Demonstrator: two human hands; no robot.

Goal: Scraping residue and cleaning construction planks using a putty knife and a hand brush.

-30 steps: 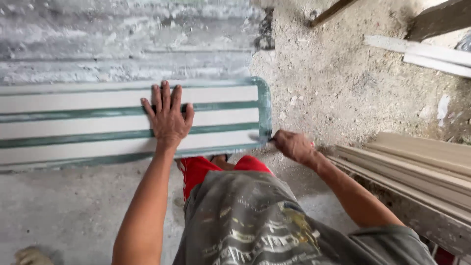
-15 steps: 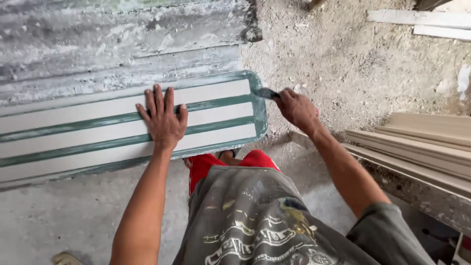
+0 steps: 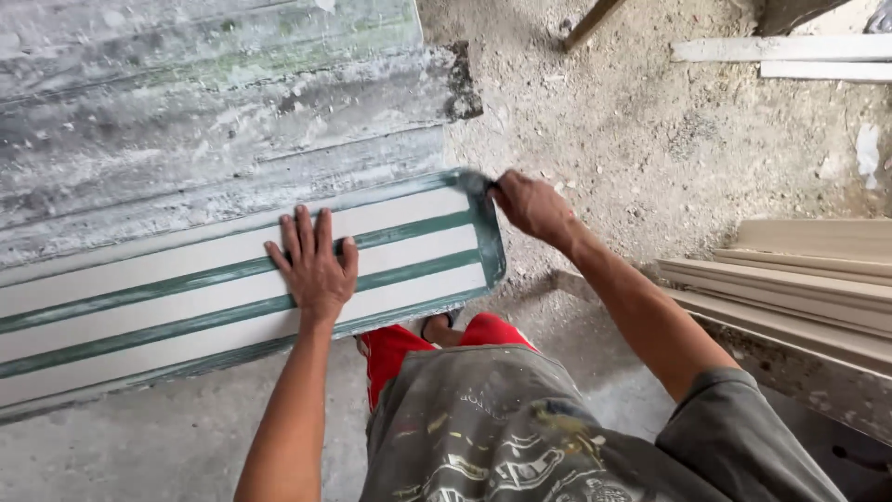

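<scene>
- Two hands work on one long moulded panel [image 3: 232, 288], cream with green grooves and a green rim, which lies across the near edge of a grey, plaster-crusted counter [image 3: 214, 121].
- Judging by its length and cast look, the panel is stiff, fairly heavy and brittle; its thin rim and its corners would likely chip first.
- It probably needs support under the long edges, well apart, not a lift by one end; the smooth cream face may be dusty and slick.
- The left hand [image 3: 314, 265] lies flat on the panel's middle, fingers spread and straight, pressing down and grasping nothing.
- The right hand [image 3: 531, 206] is clenched at the panel's far right corner, pinching a small dark tool [image 3: 476, 180] whose tip touches the green rim; what kind of tool it is cannot be told.
- Pale cast strips [image 3: 799, 279] lie stacked to the right, well apart from the panel, and more boards [image 3: 780, 51] rest on the gritty floor [image 3: 669, 139] at the far right.
</scene>
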